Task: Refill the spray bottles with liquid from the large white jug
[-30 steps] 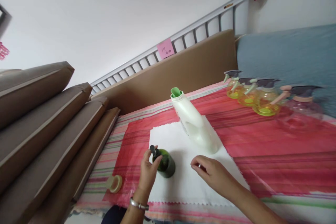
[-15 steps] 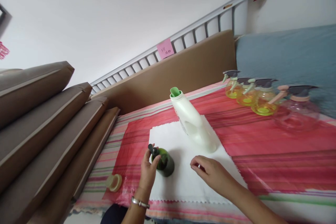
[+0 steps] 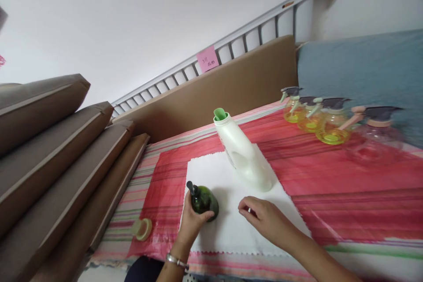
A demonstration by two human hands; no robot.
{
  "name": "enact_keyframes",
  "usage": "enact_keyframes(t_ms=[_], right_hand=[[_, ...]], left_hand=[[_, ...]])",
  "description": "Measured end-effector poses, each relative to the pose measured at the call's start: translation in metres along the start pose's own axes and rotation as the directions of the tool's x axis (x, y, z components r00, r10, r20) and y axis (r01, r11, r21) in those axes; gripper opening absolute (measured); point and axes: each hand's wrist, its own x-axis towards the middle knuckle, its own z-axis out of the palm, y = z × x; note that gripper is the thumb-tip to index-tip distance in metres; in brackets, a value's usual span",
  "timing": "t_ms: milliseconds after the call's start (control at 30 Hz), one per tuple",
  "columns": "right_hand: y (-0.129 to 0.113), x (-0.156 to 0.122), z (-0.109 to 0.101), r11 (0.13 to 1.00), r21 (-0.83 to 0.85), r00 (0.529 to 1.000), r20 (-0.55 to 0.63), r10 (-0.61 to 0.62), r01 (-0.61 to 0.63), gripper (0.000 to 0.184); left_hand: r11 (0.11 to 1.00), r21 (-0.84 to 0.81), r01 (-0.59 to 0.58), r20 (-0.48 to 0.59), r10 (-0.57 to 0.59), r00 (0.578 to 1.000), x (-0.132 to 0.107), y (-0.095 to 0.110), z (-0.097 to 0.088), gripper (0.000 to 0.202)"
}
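My left hand (image 3: 194,220), with a silver bangle at the wrist, is wrapped round the side of a dark green pump bottle (image 3: 205,205). The bottle stands upright on a white cloth (image 3: 231,229), its black pump head pointing left. Part of its far side is hidden by my fingers. To the right, my right hand (image 3: 259,216) hovers above the cloth with fingers curled loosely together and nothing visible in them. A tall white jug (image 3: 243,150) with a green spout insert stands uncapped behind both hands, apart from them.
Several spray bottles (image 3: 332,125), some holding yellow liquid, stand in a row on the red-striped cover (image 3: 346,194) at right. A pale round cap (image 3: 142,229) lies at left. Brown folded panels (image 3: 62,154) line the left side; a brown board (image 3: 231,81) and radiator stand behind.
My left hand has slid from the pump neck down to the bottle's body, and its thumb now lies across the front. My right hand has barely moved.
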Motion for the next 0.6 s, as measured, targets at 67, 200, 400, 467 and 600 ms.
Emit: enact_keyframes(t_ms=[67, 200, 400, 467, 600], right_hand=[[0.0, 0.0, 0.0, 1.0, 0.027, 1.0, 0.005, 0.01, -0.01, 0.013], [0.001, 0.0, 0.005, 0.991, 0.122, 0.999, 0.005, 0.045, -0.045, 0.013], [-0.001, 0.007, 0.019, 0.888, 0.415, 0.979, 0.036, 0.199, -0.196, 0.024], [-0.011, 0.008, 0.021, 0.784, 0.572, 0.969, 0.097, 0.227, -0.241, 0.038], [-0.04, 0.002, 0.023, 0.202, 0.949, 0.97, 0.234, 0.07, -0.243, 0.058]], left_hand=[[1.0, 0.01, -0.026, 0.007, 0.026, 1.0, -0.002, -0.002, 0.001, 0.082], [0.999, 0.032, -0.032, -0.007, 0.032, 0.999, -0.005, 0.002, 0.002, 0.077], [0.998, -0.043, -0.047, -0.005, 0.047, 0.999, -0.006, 0.046, -0.008, 0.077], [0.989, -0.134, -0.055, 0.062, 0.064, 0.996, -0.009, 0.067, -0.009, 0.081], [0.971, -0.231, -0.062, 0.129, 0.094, 0.987, -0.022, 0.095, -0.002, 0.089]])
